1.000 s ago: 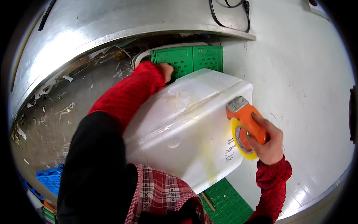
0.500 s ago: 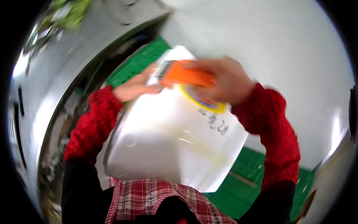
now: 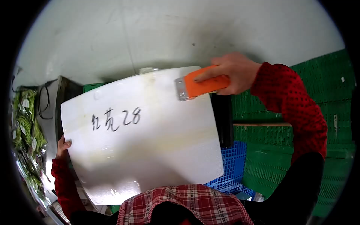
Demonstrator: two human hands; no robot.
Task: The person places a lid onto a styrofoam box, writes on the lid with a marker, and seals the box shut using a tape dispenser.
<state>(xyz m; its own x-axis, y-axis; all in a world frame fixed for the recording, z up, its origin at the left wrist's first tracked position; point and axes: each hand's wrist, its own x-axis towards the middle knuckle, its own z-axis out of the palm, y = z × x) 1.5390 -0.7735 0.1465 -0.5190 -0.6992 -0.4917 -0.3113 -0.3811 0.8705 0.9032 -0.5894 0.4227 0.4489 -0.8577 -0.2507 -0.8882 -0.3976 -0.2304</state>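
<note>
A white foam box [image 3: 168,150] with handwritten black marks and "28" on its lid lies in front of me, against my checked apron. My left hand [image 3: 63,147] grips the box's left edge, thumb over the top and the other fingers mostly hidden. In my right hand [image 3: 237,72] is an orange tape dispenser [image 3: 198,83], its metal front end over the lid's far right corner. My hand hides most of the tape roll. Faint yellowish strips of tape run across the lid.
Bagged green vegetables [image 3: 26,127] lie on a metal counter at the left, with a black cable [image 3: 44,101] near them. Green crates [image 3: 270,142] stack at the right, and a blue crate [image 3: 234,161] stands beside the box. A pale wall [image 3: 168,33] rises behind.
The box and its writing have turned in view. My left hand has moved from the far edge down to the left edge. The tape dispenser has moved to the far right corner.
</note>
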